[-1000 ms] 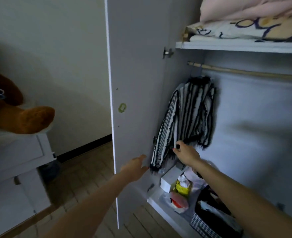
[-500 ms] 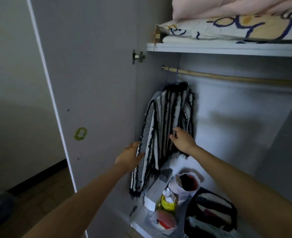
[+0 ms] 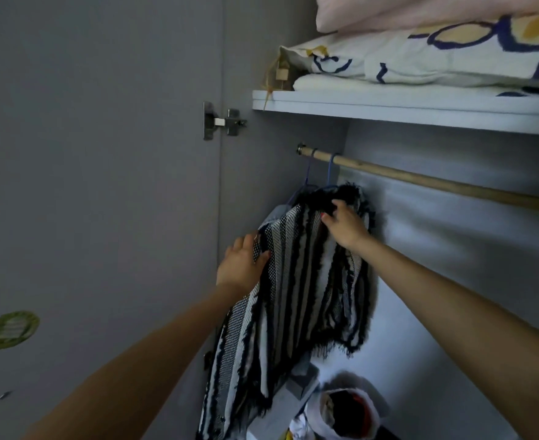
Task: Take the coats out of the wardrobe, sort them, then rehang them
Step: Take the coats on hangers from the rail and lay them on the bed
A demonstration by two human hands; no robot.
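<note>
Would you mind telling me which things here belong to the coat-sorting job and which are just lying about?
Part of the job:
- striped coat, on a blue hanger
- wooden rail
- left hand and right hand, both on the coat

Just lying about:
- folded bedding on the top shelf
- white bag on the wardrobe floor
- green sticker on the door

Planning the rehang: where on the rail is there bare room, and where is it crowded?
Bare rail runs right of the blue hangers. Crowded at its left end: the striped coats, both hands there, right hand, left hand. The floor below holds bags.
</note>
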